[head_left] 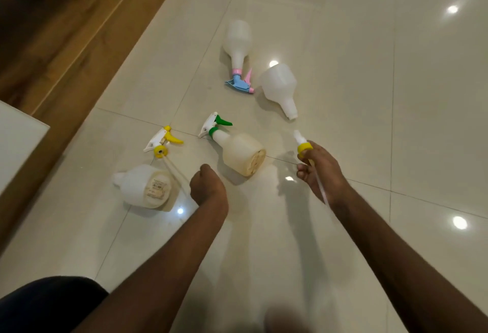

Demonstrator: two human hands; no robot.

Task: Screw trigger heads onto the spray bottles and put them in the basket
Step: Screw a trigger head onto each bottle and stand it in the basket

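Observation:
Several white spray bottles lie on the tiled floor. A headless bottle [146,186] lies at the left, next to a loose yellow trigger head [162,142] with its tube. A bottle with a green trigger head [237,152] lies in the middle. Farther off, a bottle with a blue and pink head [237,45] lies beside another headless bottle [280,87]. My right hand [318,170] is closed around a yellow and white trigger head [302,144], its tube trailing past my wrist. My left hand [207,183] hovers as a fist, holding nothing, just right of the left headless bottle.
A wooden step or ledge [79,50] runs diagonally along the left. A white surface edge [18,140] juts in at the far left. My dark-clothed knee [47,303] is at the bottom left. No basket is in view.

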